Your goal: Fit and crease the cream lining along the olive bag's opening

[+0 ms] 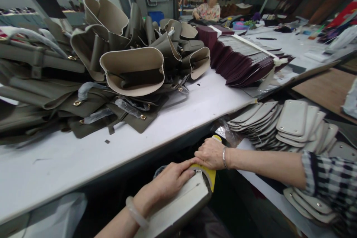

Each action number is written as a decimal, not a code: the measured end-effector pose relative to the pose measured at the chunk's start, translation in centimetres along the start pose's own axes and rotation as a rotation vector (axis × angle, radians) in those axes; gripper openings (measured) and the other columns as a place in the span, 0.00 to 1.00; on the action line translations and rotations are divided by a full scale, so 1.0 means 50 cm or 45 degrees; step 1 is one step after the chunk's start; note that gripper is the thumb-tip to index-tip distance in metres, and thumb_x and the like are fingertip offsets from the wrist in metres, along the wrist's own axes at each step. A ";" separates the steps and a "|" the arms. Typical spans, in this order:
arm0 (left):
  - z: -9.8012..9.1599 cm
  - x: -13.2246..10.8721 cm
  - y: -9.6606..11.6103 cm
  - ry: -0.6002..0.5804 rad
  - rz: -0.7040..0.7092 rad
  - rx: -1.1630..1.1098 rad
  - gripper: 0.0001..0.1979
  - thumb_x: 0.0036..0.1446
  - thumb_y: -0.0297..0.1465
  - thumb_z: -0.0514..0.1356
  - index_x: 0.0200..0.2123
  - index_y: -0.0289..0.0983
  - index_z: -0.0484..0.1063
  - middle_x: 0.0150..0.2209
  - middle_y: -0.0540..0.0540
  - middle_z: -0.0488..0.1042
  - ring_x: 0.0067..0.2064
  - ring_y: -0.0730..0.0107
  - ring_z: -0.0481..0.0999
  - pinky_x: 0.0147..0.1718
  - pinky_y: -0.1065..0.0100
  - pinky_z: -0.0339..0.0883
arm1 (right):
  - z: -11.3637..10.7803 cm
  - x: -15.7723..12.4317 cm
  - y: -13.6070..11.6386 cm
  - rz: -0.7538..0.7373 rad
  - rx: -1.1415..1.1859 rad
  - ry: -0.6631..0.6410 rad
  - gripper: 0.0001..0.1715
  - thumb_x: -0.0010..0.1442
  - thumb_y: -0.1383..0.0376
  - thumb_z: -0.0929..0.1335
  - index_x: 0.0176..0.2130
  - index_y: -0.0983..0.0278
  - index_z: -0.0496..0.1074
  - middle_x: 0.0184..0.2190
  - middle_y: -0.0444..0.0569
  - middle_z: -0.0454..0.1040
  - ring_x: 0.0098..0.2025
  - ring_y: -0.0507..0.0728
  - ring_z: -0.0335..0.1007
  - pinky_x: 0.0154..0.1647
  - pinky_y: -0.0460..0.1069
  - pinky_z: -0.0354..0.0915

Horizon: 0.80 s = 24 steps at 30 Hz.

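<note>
My left hand lies flat on top of a grey bag piece with a cream edge, held below the table's front edge. My right hand grips a yellow tool pressed against the end of that piece. A bracelet sits on each wrist. The lower part of the bag piece runs out of the frame.
A white table carries a heap of olive-grey bag shells and a fanned stack of dark maroon pieces. Several pale oval base panels lie on a lower shelf at right. A person sits far back.
</note>
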<state>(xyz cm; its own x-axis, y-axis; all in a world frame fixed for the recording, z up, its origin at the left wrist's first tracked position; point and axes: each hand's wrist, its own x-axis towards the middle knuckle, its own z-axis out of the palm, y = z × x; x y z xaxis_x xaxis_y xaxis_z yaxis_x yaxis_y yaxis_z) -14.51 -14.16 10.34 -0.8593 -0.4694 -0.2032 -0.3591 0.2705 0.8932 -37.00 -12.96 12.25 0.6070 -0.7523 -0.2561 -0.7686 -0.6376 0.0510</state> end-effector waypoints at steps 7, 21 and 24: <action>0.004 0.000 -0.004 -0.016 0.055 0.120 0.21 0.70 0.42 0.47 0.63 0.52 0.62 0.49 0.50 0.77 0.44 0.62 0.77 0.47 0.66 0.66 | 0.009 -0.014 -0.012 0.071 -0.002 -0.029 0.30 0.74 0.53 0.52 0.32 0.63 0.70 0.29 0.50 0.77 0.29 0.59 0.73 0.28 0.51 0.47; 0.014 -0.006 0.000 0.016 0.134 0.262 0.21 0.70 0.41 0.47 0.64 0.51 0.60 0.54 0.48 0.74 0.52 0.59 0.76 0.54 0.61 0.67 | 0.009 -0.050 -0.067 0.423 -0.011 -0.082 0.31 0.74 0.52 0.51 0.33 0.60 0.72 0.29 0.48 0.78 0.31 0.65 0.76 0.26 0.53 0.52; 0.016 -0.008 0.006 0.019 0.150 0.278 0.20 0.70 0.40 0.47 0.63 0.52 0.62 0.54 0.50 0.74 0.52 0.58 0.76 0.53 0.60 0.67 | 0.003 -0.058 -0.091 0.523 0.028 -0.120 0.30 0.74 0.53 0.51 0.34 0.60 0.73 0.29 0.49 0.78 0.31 0.66 0.76 0.27 0.54 0.56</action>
<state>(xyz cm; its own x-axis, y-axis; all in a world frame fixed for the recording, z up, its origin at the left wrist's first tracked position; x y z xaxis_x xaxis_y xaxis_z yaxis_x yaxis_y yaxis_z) -14.56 -13.21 10.35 -0.8949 -0.4360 -0.0957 -0.3286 0.4983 0.8023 -35.31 -7.85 12.63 0.2288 -0.9242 -0.3058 -0.9477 -0.2832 0.1471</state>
